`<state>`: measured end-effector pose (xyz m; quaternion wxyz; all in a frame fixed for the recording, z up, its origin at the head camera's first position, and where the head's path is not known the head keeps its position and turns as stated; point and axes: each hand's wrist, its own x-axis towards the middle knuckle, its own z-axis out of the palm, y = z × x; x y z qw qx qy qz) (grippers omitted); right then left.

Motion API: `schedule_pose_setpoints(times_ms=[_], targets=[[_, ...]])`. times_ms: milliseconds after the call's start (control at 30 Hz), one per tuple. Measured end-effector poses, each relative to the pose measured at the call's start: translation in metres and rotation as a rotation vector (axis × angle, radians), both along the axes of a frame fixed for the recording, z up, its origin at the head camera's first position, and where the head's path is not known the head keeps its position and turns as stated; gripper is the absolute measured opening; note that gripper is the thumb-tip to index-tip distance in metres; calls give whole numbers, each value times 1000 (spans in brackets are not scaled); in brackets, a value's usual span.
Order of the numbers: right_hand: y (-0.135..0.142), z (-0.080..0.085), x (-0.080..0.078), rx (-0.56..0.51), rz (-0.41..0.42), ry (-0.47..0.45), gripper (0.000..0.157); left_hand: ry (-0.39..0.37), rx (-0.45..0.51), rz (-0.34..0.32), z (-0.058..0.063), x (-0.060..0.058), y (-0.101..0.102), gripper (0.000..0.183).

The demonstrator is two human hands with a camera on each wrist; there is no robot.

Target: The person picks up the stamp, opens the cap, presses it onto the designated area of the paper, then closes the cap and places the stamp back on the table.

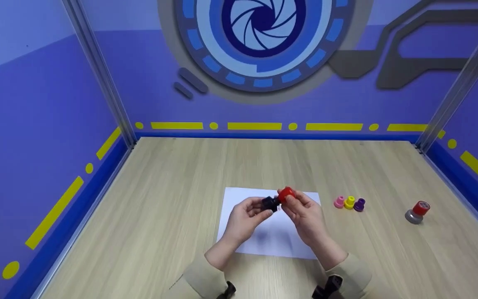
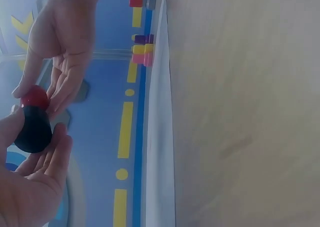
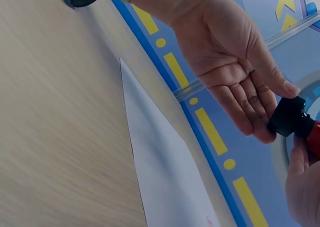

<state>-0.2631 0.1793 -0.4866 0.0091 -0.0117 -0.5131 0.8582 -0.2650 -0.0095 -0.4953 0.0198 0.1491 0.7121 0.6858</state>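
Both hands hold one stamp, with a black base (image 1: 269,203) and a round red knob (image 1: 286,194), raised over a white sheet of paper (image 1: 278,241). My left hand (image 1: 240,222) grips the black base between thumb and fingers. The red knob is pinched by my right hand (image 1: 307,218), thumb on the near side. In the left wrist view the dark base (image 2: 34,132) hides part of the knob (image 2: 35,97). A thin black neck (image 3: 302,121) joins the two parts in the right wrist view. The base's far face is hidden.
Right of the paper stand small pink (image 1: 339,202), yellow (image 1: 349,202) and purple (image 1: 359,204) stamps in a row. Farther right is a red and grey stamp (image 1: 417,212). A faint red mark (image 3: 210,221) shows on the paper. Blue panels (image 1: 147,79) border the wooden table (image 1: 160,174).
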Motion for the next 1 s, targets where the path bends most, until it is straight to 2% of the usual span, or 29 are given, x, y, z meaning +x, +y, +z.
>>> schedule_pose_setpoints(times_ms=[267,633,833,1000], targets=[[0,1,1,32,7,-30,20,47,-53,-14,-1,2,-3,34],[2,0,0,41,39,-31,19,85,-132,11,-2,1,-2,34],[-1,-1,-1,63,-1,9,25,76,-134,28,-1,3,-2,34],[-2,-1,-1,60,-25,31,24,63,-125,16,3,4,-2,34]])
